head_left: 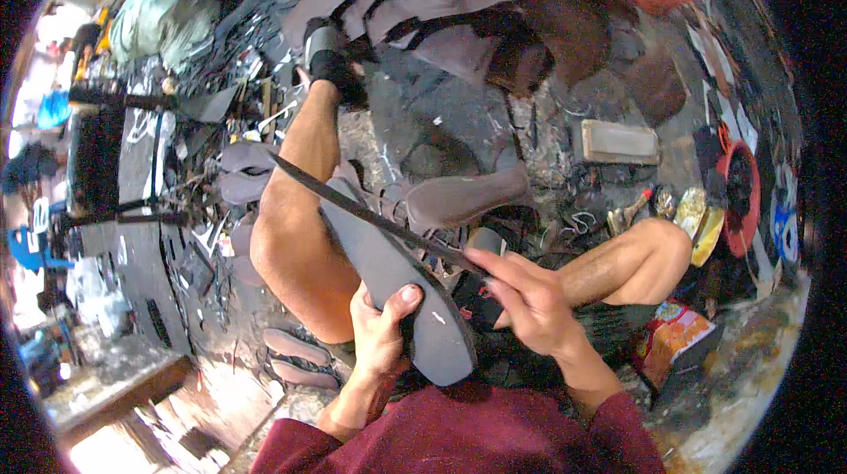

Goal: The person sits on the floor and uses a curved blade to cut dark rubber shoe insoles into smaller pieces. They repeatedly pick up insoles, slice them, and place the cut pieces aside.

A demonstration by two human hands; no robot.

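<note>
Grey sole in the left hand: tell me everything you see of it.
The grey sole is long, flat and rounded at the near end, with a matt, foam-like face and a darker edge. A white mark shows on its near half. It slants ahead of the maroon shirt, far end leftward. The left hand grips its left edge, thumb on the face. A long dark strip in the right hand crosses its far part; contact is unclear.

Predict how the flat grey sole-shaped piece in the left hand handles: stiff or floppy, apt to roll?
The sole-shaped piece is probably stiff: it extends beyond the left hand with little sag. Its broad, flat shape suggests it would slide rather than roll.
</note>
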